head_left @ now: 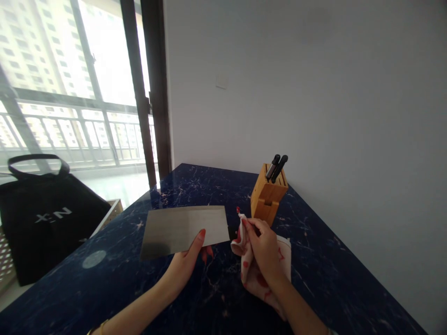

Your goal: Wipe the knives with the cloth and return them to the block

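My left hand [185,267] holds a wide, flat steel cleaver blade [183,231] above the countertop, with the thumb on its near face and the fingertips showing below its lower edge. My right hand [263,246] pinches a white cloth with red print [260,279] beside the blade's right end. The cloth's lower part hangs onto the counter. A short piece of dark cleaver handle [233,232] shows between blade and cloth, with the rest hidden behind the cloth.
A bamboo knife block [268,193] holding dark-handled knives [277,168] stands against the wall on the dark blue marble countertop [314,246]. A black tote bag [45,223] sits beyond the counter's left edge, before a glass balcony door [80,125].
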`<state>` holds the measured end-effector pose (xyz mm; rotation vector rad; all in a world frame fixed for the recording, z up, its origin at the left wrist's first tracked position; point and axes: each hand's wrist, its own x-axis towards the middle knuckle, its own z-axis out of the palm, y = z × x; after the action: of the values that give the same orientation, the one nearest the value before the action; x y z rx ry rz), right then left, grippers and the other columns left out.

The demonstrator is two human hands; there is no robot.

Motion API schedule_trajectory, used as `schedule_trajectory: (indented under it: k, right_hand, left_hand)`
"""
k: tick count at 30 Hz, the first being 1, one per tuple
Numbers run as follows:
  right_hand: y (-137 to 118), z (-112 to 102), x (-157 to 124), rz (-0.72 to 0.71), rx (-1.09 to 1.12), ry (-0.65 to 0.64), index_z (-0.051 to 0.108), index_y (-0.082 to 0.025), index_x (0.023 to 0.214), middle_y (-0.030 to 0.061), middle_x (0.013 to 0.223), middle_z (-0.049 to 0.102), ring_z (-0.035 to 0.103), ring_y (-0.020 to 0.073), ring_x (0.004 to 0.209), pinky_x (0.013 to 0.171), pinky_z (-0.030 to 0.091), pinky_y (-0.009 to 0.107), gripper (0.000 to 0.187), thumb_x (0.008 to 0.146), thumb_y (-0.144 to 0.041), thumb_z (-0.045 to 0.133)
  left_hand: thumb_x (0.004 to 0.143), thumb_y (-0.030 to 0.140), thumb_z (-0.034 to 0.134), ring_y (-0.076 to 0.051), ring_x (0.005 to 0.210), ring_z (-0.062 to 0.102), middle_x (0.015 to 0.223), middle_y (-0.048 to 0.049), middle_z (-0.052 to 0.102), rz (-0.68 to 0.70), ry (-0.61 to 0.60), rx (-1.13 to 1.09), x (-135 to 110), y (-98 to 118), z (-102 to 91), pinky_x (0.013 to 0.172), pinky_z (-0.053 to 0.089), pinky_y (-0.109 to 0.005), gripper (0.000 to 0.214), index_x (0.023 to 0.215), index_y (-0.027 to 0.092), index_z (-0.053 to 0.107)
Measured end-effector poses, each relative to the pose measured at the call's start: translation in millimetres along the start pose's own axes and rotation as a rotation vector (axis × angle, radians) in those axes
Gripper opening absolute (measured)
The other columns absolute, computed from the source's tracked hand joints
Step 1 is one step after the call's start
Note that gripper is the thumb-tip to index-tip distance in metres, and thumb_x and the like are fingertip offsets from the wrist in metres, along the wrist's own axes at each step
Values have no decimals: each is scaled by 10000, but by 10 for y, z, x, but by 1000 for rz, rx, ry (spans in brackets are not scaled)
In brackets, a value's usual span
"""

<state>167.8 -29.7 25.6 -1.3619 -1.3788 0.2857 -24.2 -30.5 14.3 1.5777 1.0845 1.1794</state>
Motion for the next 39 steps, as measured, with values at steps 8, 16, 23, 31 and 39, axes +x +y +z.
schedule_trajectory:
  k: [8,16,23,31,39]
  right_hand:
    - [-53,-15,10,2,165,139,633,-200,868,38,861,651,581,186,778,728,426,322,242,814,-381,482]
    - [-150,107,-113,-209,20,-74,628,-229,867,27,906,627,547,171,871,811,397,319,138,825,-262,500]
    - [32,-78,69,-132,-91,67,597,-200,788,29,793,600,543,177,779,751,399,321,181,842,-309,463]
    - [-170,78,-125,-207,-65,-79,601,-225,831,23,811,605,536,170,776,721,397,306,160,845,-297,458]
    - [168,-142,141,-121,-190,147,577,-197,773,34,757,591,516,185,733,704,387,324,213,843,-353,449]
  left_hand:
    - [882,436,316,-159,589,542,561,-5,571,23,8,-41,-10,-3,40,721,379,-266,469,620,178,607]
    - [875,438,330,-167,588,542,560,-9,580,14,-9,-26,-38,38,63,731,383,-274,459,618,175,605]
    - [876,450,317,-168,624,546,584,-17,597,11,19,11,-41,56,35,752,375,-269,480,617,175,613]
    - [869,449,336,-184,690,571,627,-22,623,42,-1,4,-59,24,27,817,361,-281,463,600,187,608]
    - [840,492,380,-189,656,576,613,-45,639,-32,80,-111,-23,-19,60,739,405,-278,494,551,169,619]
